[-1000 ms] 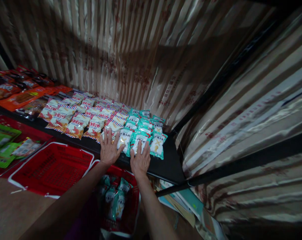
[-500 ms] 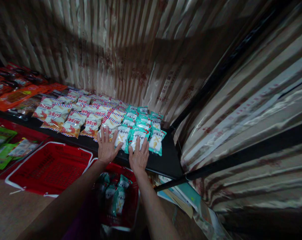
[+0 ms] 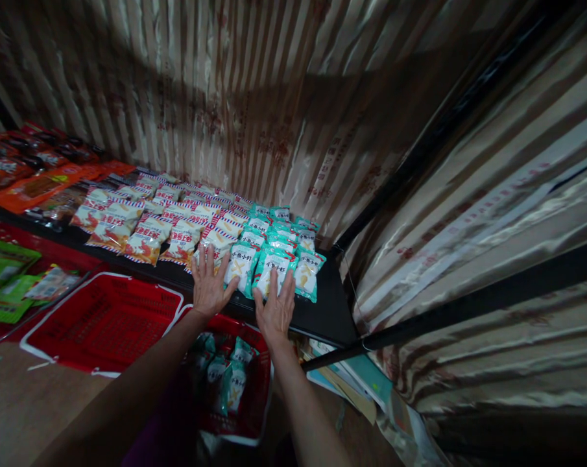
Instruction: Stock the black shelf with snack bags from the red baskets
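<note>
Both my hands lie flat, fingers spread, on snack packets at the front edge of a black shelf [image 3: 325, 311]. My left hand [image 3: 209, 285] rests where the red-and-white striped packets [image 3: 183, 237] meet the teal packets [image 3: 278, 241]. My right hand [image 3: 276, 305] presses on the front row of teal packets. Neither hand grips anything. Below my arms a red basket [image 3: 254, 415] holds several more teal packets [image 3: 225, 383].
An empty red basket [image 3: 103, 321] stands to the left on the floor. Green packets [image 3: 8, 279] lie in a red tray at far left. Orange and dark packets [image 3: 35, 178] fill the shelf's left end. Striped satin curtain [image 3: 254, 97] hangs behind and right. Books [image 3: 356, 389] lie under the shelf.
My hands stay flat on the packets and have shifted only slightly. The view has swayed a little.
</note>
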The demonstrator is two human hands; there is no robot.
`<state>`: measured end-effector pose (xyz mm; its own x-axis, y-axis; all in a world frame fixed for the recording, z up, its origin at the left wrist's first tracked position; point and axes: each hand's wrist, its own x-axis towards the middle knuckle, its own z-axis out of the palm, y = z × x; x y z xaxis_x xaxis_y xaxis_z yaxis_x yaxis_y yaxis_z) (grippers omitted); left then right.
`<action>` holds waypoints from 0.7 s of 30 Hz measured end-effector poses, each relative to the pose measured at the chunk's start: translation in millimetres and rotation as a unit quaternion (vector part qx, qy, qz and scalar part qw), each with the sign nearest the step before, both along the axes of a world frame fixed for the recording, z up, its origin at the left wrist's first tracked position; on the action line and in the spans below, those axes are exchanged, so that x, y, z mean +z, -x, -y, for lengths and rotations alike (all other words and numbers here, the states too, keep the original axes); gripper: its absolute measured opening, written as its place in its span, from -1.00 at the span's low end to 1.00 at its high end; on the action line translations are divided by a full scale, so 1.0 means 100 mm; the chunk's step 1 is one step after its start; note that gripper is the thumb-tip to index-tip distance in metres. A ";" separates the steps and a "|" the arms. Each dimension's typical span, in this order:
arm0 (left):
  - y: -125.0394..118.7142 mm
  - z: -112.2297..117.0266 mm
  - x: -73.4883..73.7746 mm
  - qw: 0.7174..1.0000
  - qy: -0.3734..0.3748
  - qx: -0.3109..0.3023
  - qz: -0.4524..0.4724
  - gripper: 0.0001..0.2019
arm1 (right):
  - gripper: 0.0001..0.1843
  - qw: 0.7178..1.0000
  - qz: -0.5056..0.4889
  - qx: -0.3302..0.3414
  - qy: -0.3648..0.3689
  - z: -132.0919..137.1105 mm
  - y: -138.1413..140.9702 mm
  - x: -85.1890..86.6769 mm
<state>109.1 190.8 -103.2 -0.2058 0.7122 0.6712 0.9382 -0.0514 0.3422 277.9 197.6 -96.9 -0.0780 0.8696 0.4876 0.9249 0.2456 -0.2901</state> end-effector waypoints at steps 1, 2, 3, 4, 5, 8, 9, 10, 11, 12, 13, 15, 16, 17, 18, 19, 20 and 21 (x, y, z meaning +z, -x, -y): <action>0.00 0.00 0.00 1.000 -0.004 -0.001 0.001 -0.40 | -0.33 1.000 0.000 0.005 -0.006 0.01 -0.02 -0.01; 0.00 0.00 -0.01 1.000 -0.007 -0.002 0.002 -0.40 | -0.34 1.000 -0.001 0.009 -0.013 0.02 -0.03 -0.01; 0.01 0.00 -0.01 1.000 -0.009 -0.004 0.004 -0.40 | -0.34 1.000 -0.004 0.012 -0.019 0.03 -0.04 -0.02; 0.01 0.00 -0.01 1.000 -0.011 -0.006 0.006 -0.40 | -0.33 1.000 -0.008 0.014 -0.025 0.03 -0.05 -0.03; 0.01 0.00 -0.01 1.000 -0.011 -0.007 0.007 -0.40 | -0.33 0.999 -0.013 0.014 -0.029 0.04 -0.06 -0.04; 0.01 0.01 0.00 1.000 -0.008 -0.011 0.008 -0.40 | -0.30 0.999 -0.025 0.016 -0.036 0.06 -0.10 -0.06; 0.02 0.01 0.00 1.000 -0.007 -0.011 0.007 -0.40 | -0.30 0.999 -0.028 0.020 -0.037 0.06 -0.11 -0.07; 0.02 0.01 0.00 1.000 -0.007 -0.011 0.005 -0.39 | -0.30 0.998 -0.031 0.026 -0.040 0.06 -0.12 -0.07; 0.02 0.01 0.00 1.000 -0.007 -0.010 0.003 -0.39 | -0.30 0.998 -0.033 0.034 -0.044 0.06 -0.14 -0.08; 0.02 0.01 0.00 1.000 -0.009 -0.010 0.001 -0.39 | -0.31 0.997 -0.037 0.041 -0.048 0.06 -0.15 -0.08; 0.02 0.00 -0.01 1.000 -0.010 -0.010 0.000 -0.39 | -0.32 0.997 -0.041 0.047 -0.052 0.07 -0.17 -0.09; 0.04 -0.01 -0.03 1.000 -0.014 -0.012 0.002 -0.38 | -0.33 0.996 -0.052 0.051 -0.057 0.09 -0.21 -0.10; 0.05 -0.01 -0.03 1.000 -0.017 -0.014 0.005 -0.38 | -0.34 0.995 -0.058 0.050 -0.059 0.11 -0.24 -0.10; 0.06 -0.01 -0.04 1.000 -0.020 -0.017 0.009 -0.39 | -0.35 0.995 -0.064 0.048 -0.062 0.12 -0.28 -0.11; 0.08 -0.01 -0.04 0.999 -0.024 -0.020 0.014 -0.39 | -0.35 0.994 -0.071 0.045 -0.063 0.15 -0.32 -0.11; 0.09 -0.01 -0.05 0.999 -0.029 -0.023 0.018 -0.40 | -0.36 0.994 -0.078 0.041 -0.063 0.17 -0.37 -0.11; 0.09 0.00 -0.04 0.999 -0.036 -0.027 0.022 -0.41 | -0.36 0.994 -0.087 0.035 -0.063 0.18 -0.42 -0.11; 0.07 0.02 -0.04 0.998 -0.045 -0.028 0.024 -0.42 | -0.37 0.993 -0.098 0.029 -0.061 0.20 -0.48 -0.10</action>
<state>102.1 188.5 -106.8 -0.2012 0.6608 0.7231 0.9153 -0.1362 0.3791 325.6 177.9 -107.2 -0.0193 0.7997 0.6000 0.8371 0.3411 -0.4277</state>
